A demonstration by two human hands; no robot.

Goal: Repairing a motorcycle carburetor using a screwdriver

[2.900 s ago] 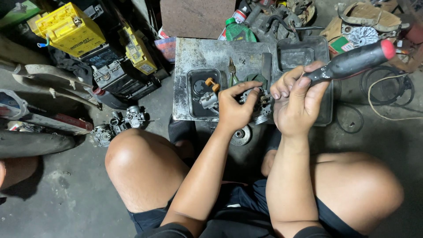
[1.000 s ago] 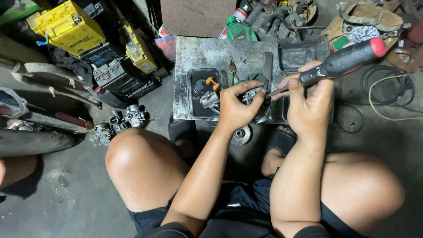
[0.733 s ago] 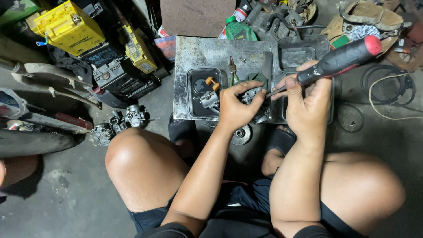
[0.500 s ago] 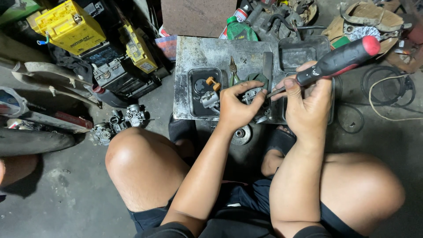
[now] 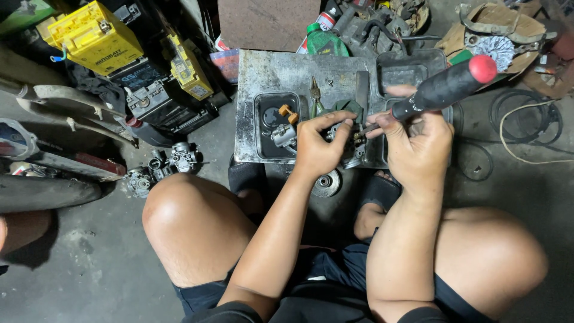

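Note:
I squat over a metal tray [image 5: 269, 75] on the floor. My left hand [image 5: 320, 143] grips a small metal carburetor part [image 5: 347, 134] above the tray's front edge. My right hand [image 5: 418, 143] holds a screwdriver [image 5: 445, 87] with a black handle and red end cap; its tip points left into the part. A black tray insert [image 5: 266, 116] beside my left hand holds small metal pieces and an orange one [image 5: 288, 113]. Thin pliers [image 5: 314, 93] lie on the tray.
Yellow batteries [image 5: 89, 36] and dark boxes stand at the back left. Two carburetors [image 5: 158, 167] lie on the concrete by my left knee. A green bottle [image 5: 323, 39], engine parts, cardboard and a coiled cable [image 5: 526, 128] crowd the back and right.
The screwdriver handle has tilted and shifted slightly as my right hand regripped it nearer the shaft. My left hand stays on the part.

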